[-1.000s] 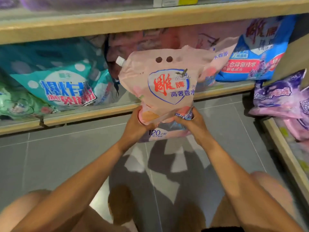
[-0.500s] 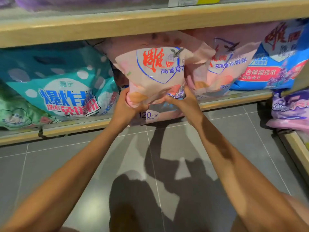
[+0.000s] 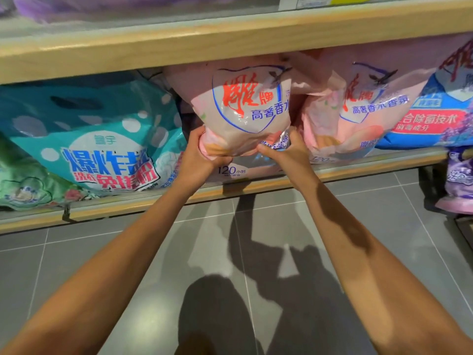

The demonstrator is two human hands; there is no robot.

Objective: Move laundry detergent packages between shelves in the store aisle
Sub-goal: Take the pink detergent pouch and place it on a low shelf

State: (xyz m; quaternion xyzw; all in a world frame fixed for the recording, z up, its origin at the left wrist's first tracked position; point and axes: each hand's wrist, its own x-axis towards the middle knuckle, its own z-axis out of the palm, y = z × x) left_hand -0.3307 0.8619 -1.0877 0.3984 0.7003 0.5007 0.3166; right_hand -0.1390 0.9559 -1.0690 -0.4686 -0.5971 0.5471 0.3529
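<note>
A pink detergent pouch (image 3: 245,108) with red and blue lettering stands in the bottom shelf (image 3: 256,187), its top tucked under the shelf board above. My left hand (image 3: 197,155) grips its lower left corner and my right hand (image 3: 284,152) grips its lower right corner. The pouch sits between a teal detergent bag (image 3: 102,139) on its left and a second pink pouch (image 3: 358,111) on its right, pressing against the latter.
A blue detergent bag (image 3: 435,119) lies further right on the same shelf, a green bag (image 3: 23,185) at far left. Purple packs (image 3: 458,180) sit on another shelf at the right edge. The upper shelf board (image 3: 204,39) overhangs. Grey tiled floor (image 3: 230,252) lies below.
Both hands have carried the pink pouch up and forward from above the floor into the bottom shelf, beside the other pink pouch. The view has moved closer to the shelf.
</note>
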